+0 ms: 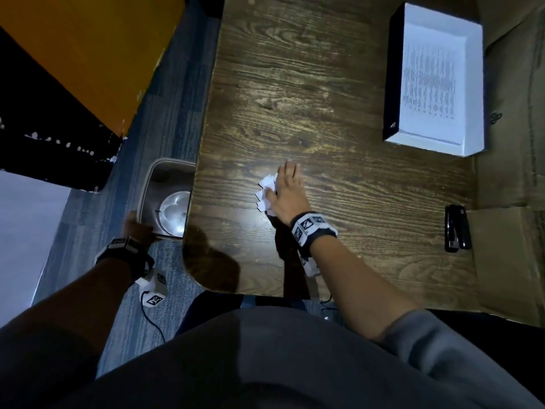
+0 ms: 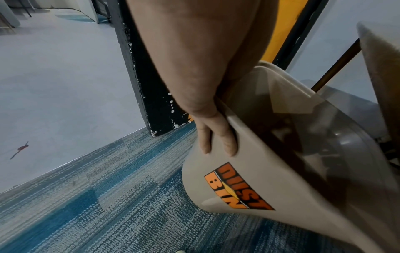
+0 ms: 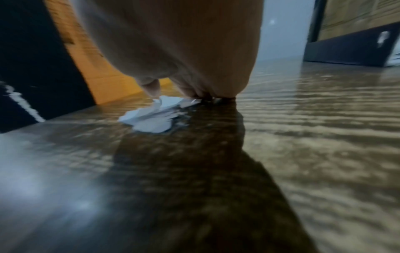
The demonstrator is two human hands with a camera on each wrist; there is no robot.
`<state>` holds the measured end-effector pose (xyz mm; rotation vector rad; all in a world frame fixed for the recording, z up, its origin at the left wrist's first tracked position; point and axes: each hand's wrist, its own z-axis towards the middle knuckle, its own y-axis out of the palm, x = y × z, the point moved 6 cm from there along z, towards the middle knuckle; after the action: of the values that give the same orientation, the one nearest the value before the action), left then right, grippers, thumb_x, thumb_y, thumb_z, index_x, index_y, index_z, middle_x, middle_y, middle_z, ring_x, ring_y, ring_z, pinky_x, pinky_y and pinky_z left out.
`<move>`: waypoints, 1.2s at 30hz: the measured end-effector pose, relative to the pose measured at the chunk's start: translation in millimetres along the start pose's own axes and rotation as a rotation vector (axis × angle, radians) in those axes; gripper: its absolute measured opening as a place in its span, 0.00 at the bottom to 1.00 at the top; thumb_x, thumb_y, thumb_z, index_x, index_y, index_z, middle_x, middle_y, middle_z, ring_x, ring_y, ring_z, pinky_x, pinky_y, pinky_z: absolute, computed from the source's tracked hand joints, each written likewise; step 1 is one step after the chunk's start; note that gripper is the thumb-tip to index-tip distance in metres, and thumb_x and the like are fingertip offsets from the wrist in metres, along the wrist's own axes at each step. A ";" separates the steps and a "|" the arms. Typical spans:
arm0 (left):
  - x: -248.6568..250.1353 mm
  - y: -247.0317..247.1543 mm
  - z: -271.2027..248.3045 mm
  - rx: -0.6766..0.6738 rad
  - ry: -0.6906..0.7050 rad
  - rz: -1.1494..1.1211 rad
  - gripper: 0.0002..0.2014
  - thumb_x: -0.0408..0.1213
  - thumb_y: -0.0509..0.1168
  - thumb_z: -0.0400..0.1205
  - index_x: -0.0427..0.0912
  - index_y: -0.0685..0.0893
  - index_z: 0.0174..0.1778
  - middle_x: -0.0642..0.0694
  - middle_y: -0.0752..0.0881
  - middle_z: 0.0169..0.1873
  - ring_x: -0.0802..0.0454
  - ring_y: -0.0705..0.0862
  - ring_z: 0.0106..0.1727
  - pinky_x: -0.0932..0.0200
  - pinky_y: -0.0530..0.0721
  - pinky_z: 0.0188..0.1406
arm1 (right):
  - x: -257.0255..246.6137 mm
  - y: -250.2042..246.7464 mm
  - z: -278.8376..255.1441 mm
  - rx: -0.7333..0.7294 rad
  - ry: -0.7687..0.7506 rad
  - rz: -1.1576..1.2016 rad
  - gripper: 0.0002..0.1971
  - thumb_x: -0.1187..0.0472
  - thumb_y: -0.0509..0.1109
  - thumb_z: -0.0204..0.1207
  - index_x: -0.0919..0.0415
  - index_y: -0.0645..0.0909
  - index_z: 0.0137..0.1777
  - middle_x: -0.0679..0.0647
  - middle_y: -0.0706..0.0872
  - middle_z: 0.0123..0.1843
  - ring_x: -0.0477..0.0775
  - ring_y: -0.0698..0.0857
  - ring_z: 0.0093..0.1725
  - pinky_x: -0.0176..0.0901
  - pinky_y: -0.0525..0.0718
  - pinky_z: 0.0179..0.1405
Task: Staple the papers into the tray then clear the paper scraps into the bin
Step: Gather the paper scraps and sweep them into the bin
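A small heap of white paper scraps (image 1: 267,192) lies on the dark wooden table (image 1: 324,98). My right hand (image 1: 287,190) rests flat beside and partly over the heap, fingers straight, its edge on the table; the scraps (image 3: 151,116) show pushed up against the hand (image 3: 194,92) in the right wrist view. Below the table's left edge my left hand (image 1: 137,228) grips the rim of a beige dustbin (image 1: 165,199), tilted toward the table. Fingers (image 2: 218,138) curl over the bin wall (image 2: 259,171) marked "DUST BIN". Printed papers lie in the white tray (image 1: 439,81) at the back right.
A black stapler (image 1: 457,228) lies at the table's right edge, next to brown cardboard (image 1: 507,172). Blue carpet (image 1: 165,113) runs along the table's left side. An orange and black panel (image 1: 73,69) stands at the far left.
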<state>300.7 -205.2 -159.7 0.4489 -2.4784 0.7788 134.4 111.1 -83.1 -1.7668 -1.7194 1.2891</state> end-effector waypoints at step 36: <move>-4.0 -2.9 32.4 -0.014 0.045 -0.103 0.20 0.13 0.48 0.77 0.37 0.76 0.53 0.35 0.80 0.41 0.33 0.82 0.47 0.32 0.84 0.43 | -117.9 71.1 -29.4 -0.034 -0.288 -0.039 0.34 0.47 0.47 0.85 0.64 0.43 0.84 0.59 0.41 0.87 0.59 0.37 0.85 0.57 0.42 0.85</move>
<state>293.5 -226.4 -183.7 0.5432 -2.3968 0.7221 218.3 -1.9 -81.7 -1.6190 -1.9267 1.5687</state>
